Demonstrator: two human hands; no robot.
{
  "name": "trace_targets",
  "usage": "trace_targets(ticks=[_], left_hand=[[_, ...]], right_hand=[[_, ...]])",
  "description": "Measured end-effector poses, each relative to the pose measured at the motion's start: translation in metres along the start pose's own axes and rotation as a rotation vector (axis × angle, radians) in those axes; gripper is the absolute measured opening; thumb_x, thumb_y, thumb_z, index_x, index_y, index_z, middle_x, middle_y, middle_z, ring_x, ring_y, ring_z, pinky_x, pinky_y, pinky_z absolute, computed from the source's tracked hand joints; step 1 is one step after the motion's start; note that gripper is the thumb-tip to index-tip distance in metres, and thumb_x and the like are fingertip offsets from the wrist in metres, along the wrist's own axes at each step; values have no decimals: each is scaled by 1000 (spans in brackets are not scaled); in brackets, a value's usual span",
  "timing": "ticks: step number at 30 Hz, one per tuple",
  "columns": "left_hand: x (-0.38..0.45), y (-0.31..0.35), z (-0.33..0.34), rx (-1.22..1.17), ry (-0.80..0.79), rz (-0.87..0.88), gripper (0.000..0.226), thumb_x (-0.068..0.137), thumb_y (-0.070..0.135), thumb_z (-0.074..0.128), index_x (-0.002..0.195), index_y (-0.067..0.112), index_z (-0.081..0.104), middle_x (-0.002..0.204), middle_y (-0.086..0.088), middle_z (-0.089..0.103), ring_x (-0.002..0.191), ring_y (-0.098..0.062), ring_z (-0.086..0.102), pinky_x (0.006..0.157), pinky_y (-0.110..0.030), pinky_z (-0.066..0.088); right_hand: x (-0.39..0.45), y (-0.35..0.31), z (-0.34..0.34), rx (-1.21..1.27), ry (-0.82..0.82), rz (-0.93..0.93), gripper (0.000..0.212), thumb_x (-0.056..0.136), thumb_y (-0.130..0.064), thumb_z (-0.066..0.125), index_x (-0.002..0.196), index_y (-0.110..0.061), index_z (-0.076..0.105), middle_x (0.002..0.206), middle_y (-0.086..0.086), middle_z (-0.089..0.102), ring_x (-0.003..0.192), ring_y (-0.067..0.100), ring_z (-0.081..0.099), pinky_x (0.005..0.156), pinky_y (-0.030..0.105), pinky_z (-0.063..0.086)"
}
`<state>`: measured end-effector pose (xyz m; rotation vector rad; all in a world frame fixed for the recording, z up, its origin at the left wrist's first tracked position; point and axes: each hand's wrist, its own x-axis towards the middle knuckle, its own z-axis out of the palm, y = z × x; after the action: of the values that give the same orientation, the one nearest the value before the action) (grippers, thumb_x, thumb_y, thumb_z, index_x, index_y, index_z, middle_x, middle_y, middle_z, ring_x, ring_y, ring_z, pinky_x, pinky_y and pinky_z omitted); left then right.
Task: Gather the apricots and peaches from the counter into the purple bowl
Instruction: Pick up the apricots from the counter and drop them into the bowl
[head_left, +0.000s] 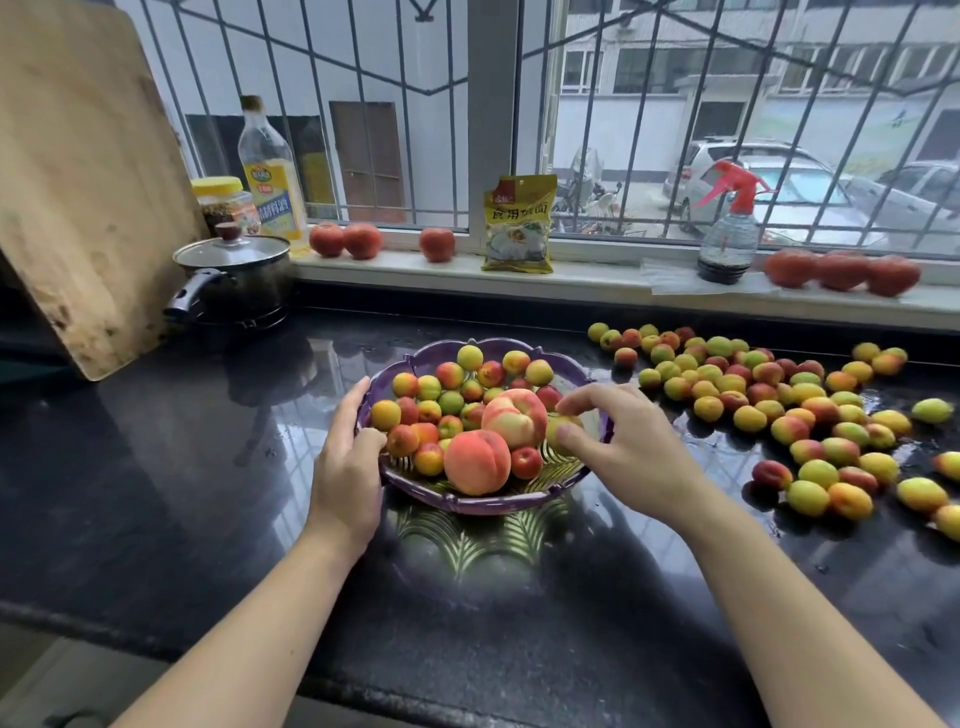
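A dark polished stone counter (156, 493) is running beneath a barred window, and daylight is reflecting off it. The purple bowl (467, 503) is sitting at the middle of the counter, already holding two peaches (478, 461) and a good layer of small apricots (415, 410). The person's left hand (345, 467) is gripping the bowl's left rim, thumb curling over the edge. The right hand (623, 441) is reaching over the right rim, its fingertips pinching a yellow-green apricot (558, 428) just above the fruit inside.

By the look of it, the job is somewhere under halfway: a large scatter of loose apricots (779, 395) is still lying on the counter to the right, well apart from the bowl. No peaches are showing on the counter.

On the sill, a yellow packet (518, 223) is carrying Chinese characters that appear to read 食用…面; an oil bottle (271, 171) is wearing a yellow label too blurred to read.
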<state>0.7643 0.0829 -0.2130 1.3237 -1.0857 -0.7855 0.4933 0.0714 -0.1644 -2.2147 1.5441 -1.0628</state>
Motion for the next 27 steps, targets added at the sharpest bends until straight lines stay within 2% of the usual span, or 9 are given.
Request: trace_targets(ticks=[2, 5, 7, 9, 15, 18, 21, 24, 27], left_hand=[[0, 0, -1, 4, 5, -6, 70, 86, 36, 45, 156, 38, 49, 146, 9, 58, 134, -16, 58, 114, -50, 52], [0, 0, -1, 3, 5, -11, 69, 86, 37, 45, 154, 40, 50, 144, 11, 59, 133, -16, 59, 114, -51, 52], [0, 0, -1, 3, 1, -12, 69, 86, 38, 45, 155, 39, 50, 144, 11, 59, 134, -17, 59, 115, -52, 51], [0, 0, -1, 10, -3, -12, 69, 86, 38, 45, 156, 39, 49, 144, 11, 58, 134, -17, 58, 115, -51, 51], [1, 1, 0, -12, 3, -22, 72, 88, 45, 46, 160, 38, 43, 147, 10, 56, 138, -18, 56, 117, -48, 49], [2, 0, 2, -15, -8, -43, 76, 87, 47, 45, 163, 36, 39, 147, 10, 53, 139, -19, 53, 113, -38, 48], [4, -2, 3, -4, -2, -42, 79, 85, 44, 43, 163, 32, 40, 145, 8, 55, 136, -16, 53, 101, -25, 47], [4, -2, 3, -13, 2, -42, 79, 84, 42, 44, 162, 30, 42, 148, 5, 57, 138, -19, 54, 115, -40, 48], [3, -1, 3, -23, 1, -52, 78, 85, 41, 45, 162, 31, 42, 146, 5, 57, 134, -18, 56, 115, -44, 50]], right_hand=[[3, 2, -1, 36, 112, -13, 9, 92, -28, 67, 99, -23, 71, 102, -12, 63, 107, 11, 53, 93, 31, 43], [9, 11, -8, 105, 354, 108, 9, 95, -16, 63, 93, -19, 71, 94, -6, 66, 93, 11, 60, 77, 18, 44], [13, 25, -13, 87, 395, 245, 13, 95, -13, 59, 94, -17, 71, 93, -2, 67, 90, 15, 61, 72, 21, 43], [14, 40, -13, 13, 376, 352, 15, 94, -10, 58, 97, -14, 72, 98, 3, 67, 92, 19, 60, 75, 26, 41], [14, 61, 6, 10, 261, 574, 26, 91, -3, 54, 109, -11, 71, 113, 9, 69, 93, 21, 59, 78, 28, 42], [19, 60, 9, -128, 256, 529, 31, 91, 1, 55, 118, -11, 66, 125, 10, 59, 101, 22, 54, 82, 28, 40], [41, 63, 4, -359, 171, 449, 51, 91, 2, 57, 139, -12, 52, 148, 10, 41, 120, 31, 54, 86, 36, 46], [67, 78, 4, -593, -61, 417, 72, 92, -4, 56, 156, -23, 28, 167, 6, 13, 129, 37, 52, 92, 42, 51], [77, 90, 12, -688, -155, 419, 67, 97, -10, 48, 158, -22, 21, 166, 10, 15, 129, 40, 52, 92, 45, 52]])
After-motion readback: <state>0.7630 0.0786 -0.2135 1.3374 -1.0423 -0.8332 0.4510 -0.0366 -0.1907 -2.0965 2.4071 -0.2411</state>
